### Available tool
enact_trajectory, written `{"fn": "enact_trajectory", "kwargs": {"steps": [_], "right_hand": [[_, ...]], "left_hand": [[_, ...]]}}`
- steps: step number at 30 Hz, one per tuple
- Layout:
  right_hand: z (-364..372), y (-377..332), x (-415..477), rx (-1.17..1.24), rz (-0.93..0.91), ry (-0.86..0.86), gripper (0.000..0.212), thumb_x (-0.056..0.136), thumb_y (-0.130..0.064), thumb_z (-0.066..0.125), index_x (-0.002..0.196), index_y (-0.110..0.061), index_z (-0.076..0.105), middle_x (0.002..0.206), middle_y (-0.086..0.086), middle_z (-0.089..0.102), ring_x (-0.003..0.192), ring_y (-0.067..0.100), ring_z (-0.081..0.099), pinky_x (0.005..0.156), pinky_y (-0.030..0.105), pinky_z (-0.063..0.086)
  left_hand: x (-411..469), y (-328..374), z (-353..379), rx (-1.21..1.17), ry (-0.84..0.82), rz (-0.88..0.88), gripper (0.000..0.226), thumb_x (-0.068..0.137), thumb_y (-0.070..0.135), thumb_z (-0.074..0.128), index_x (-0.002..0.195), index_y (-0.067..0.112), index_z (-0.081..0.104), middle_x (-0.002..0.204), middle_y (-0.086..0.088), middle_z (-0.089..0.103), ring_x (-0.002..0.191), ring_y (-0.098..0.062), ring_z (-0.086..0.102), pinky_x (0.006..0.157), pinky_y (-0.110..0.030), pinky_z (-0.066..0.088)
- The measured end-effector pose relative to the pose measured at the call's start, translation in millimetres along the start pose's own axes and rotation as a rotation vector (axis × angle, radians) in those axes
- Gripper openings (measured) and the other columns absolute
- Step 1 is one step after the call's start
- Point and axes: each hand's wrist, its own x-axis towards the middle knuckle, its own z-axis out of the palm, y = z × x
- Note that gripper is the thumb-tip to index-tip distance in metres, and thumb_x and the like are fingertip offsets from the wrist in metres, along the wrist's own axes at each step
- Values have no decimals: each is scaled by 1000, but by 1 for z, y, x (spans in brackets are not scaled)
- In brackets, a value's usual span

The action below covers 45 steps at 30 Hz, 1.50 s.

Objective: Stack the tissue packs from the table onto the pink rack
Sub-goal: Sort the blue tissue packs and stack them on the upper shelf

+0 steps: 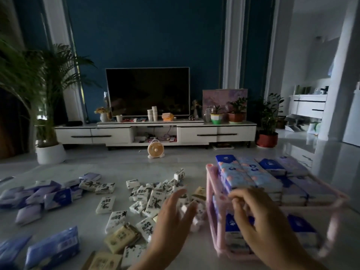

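The pink rack (211, 193) stands on the table at the right, with blue and lilac tissue packs (251, 175) stacked on its top shelf and more on the shelf below. My right hand (259, 219) is at the rack's front, its curled fingertips touching the near edge of the top packs. My left hand (173, 221) hovers with straight fingers over the loose white packs (153, 199), holding nothing. Beige packs (121, 237) lie nearer to me.
Purple and blue packs (39, 197) lie scattered at the table's left, with larger blue packs (52, 248) at the near left corner. Beyond the table are a small fan (155, 150) on the floor, a TV stand and potted plants.
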Motion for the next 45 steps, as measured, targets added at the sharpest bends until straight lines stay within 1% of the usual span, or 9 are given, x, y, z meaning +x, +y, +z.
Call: {"fn": "enact_trajectory", "kwargs": {"steps": [4,8,11,16,21,25,30,39,45], "right_hand": [[52,-25,1,184,1,-178,25,74,-20,62,93,-35,54,77,-20,56,74,-6,53,65,9,45],[115,-59,5,273,24,-333,33,68,-16,58,95,-34,52,69,-23,54,75,-9,52,63,-1,36],[150,-93,15,325,47,-462,23,76,-20,57,81,-42,52,71,-22,54,79,-14,52,65,4,40],[202,-149,43,423,23,-662,30,83,-13,61,82,-41,50,78,-7,58,90,-17,47,68,6,40],[264,-220,68,490,-22,-778,22,88,-12,56,88,-35,54,80,-6,59,74,-8,53,63,10,43],[316,-278,88,542,-56,-808,15,93,-16,51,99,-30,52,88,-9,56,75,1,53,63,9,43],[369,-345,101,523,-169,-890,30,94,-18,47,123,-25,43,112,-4,56,101,8,55,83,19,47],[463,-428,128,113,-533,-878,73,92,-2,38,149,-22,-2,157,7,0,143,24,7,115,34,10],[476,-429,130,162,-505,-805,44,93,-5,36,136,-15,35,134,10,47,122,27,43,101,34,34]], "left_hand": [[-29,-65,-68,119,158,-156,22,87,19,60,103,33,56,99,10,62,79,3,58,68,-8,43],[-54,-125,-137,76,390,-355,28,85,4,60,87,31,60,90,-5,64,79,-23,62,72,-41,50],[-69,-156,-171,112,587,-343,12,79,21,59,74,32,60,78,-5,65,75,-28,62,74,-48,51],[-76,-186,-225,130,835,-332,24,65,41,42,75,35,62,77,5,65,76,-16,61,71,-32,48],[-82,-203,-278,129,936,-366,24,70,17,41,79,26,61,83,1,66,79,-20,61,70,-39,50],[-84,-223,-316,121,1050,-459,35,77,-12,48,78,20,62,83,2,65,80,-17,59,68,-13,43],[-88,-240,-343,27,1130,-538,21,69,12,48,74,11,68,68,10,63,64,-1,57,55,-6,38],[-86,-264,-372,-154,1200,-592,21,56,17,47,61,21,66,69,-2,69,75,-26,64,79,-42,51],[-76,-258,-370,-186,1203,-587,20,60,15,49,69,17,67,72,-3,69,75,-24,63,76,-39,50]]}}
